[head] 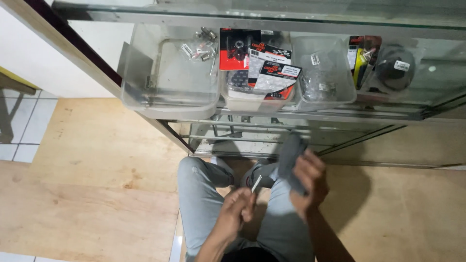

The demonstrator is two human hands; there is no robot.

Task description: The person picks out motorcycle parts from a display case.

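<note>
I look down at my lap in grey trousers (199, 204) while crouched before a glass display cabinet (252, 19). My left hand (238, 206) is closed around a small thin silver metal piece (256, 183) that sticks up from my fingers. My right hand (310, 179) grips a dark grey cloth (290, 155), held up a little higher and to the right of the metal piece. The two hands are close together but apart.
Inside the cabinet stand clear plastic bins: a large one (167, 97) with small bagged metal parts (201, 46), a middle one (257, 99) with red-and-black packets, another (323, 73) with bagged hardware. A dark round part (395, 70) lies far right. Plywood floor panels (97, 170) lie left; tiles (22, 131) beyond.
</note>
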